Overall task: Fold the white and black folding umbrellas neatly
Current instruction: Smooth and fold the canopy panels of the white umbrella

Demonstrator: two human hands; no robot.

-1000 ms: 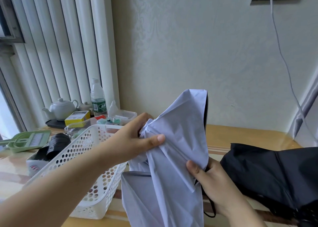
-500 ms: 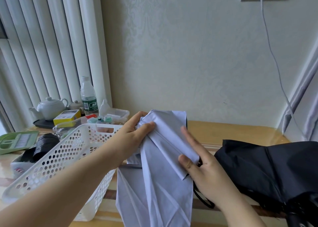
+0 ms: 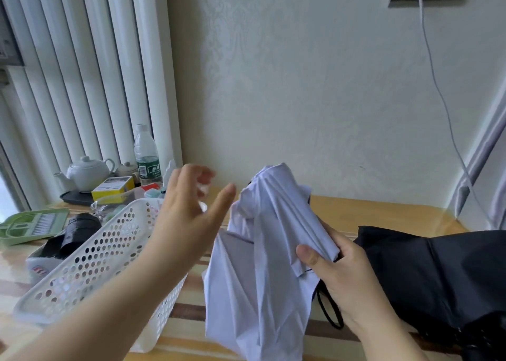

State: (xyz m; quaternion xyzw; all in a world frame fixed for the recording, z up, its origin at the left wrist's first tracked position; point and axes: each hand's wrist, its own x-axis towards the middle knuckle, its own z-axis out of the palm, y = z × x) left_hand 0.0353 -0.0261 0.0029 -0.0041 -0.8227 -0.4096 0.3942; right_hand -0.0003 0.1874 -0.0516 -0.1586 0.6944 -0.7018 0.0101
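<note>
On the wooden surface [image 3: 383, 213]: black umbrella [image 3: 438, 273] lies right, basket [image 3: 90, 259] left. White umbrella [image 3: 262, 251] held upright between them, loose folds hanging. Right hand [image 3: 339, 276] grips its middle; left hand [image 3: 189, 210] open, blurred, just beside, not touching.

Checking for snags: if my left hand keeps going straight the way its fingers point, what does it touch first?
Probably the wall. The left hand is open, fingers pointing up and away, just left of the white umbrella. Nothing else shows in that line, though depth is unclear.
</note>
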